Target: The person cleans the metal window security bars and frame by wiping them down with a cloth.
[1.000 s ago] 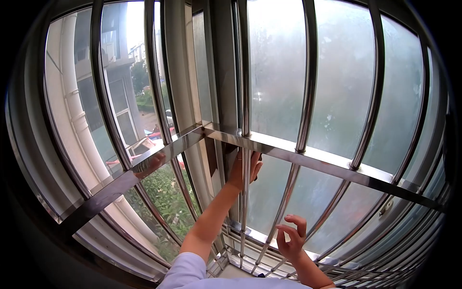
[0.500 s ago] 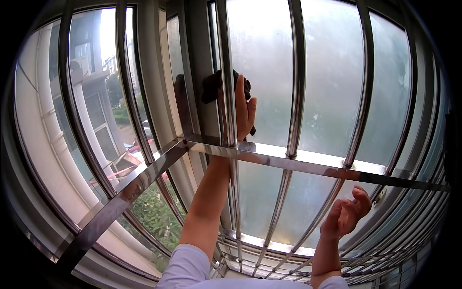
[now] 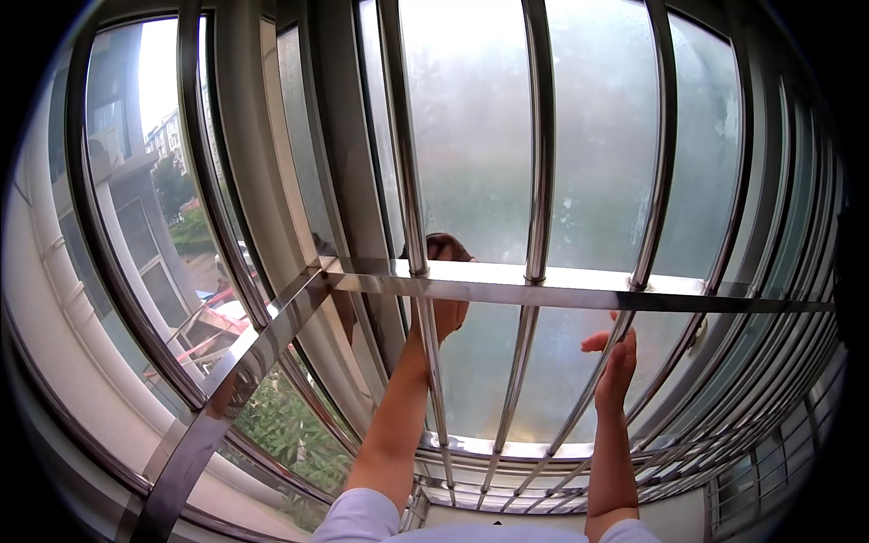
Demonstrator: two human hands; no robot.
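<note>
My left hand [image 3: 445, 303] reaches through the metal bars, behind the horizontal rail [image 3: 579, 291], and is closed on a dark cloth [image 3: 448, 245]. The cloth lies against the left part of the frosted window pane [image 3: 471, 136], and the rail hides part of the hand. To the right, below the rail, my right hand [image 3: 617, 362] is raised beside a slanted bar, with its fingers apart and nothing in them.
Vertical metal bars [image 3: 540, 145] stand across the window. At the left are a clear pane with green bushes [image 3: 285, 434] and a white pipe [image 3: 81, 299] outside. A ribbed metal grille curves along the lower right.
My left hand and the dark cloth have moved down the pane from above the rail. My right hand has shifted slightly left and up. The view has turned rightward.
</note>
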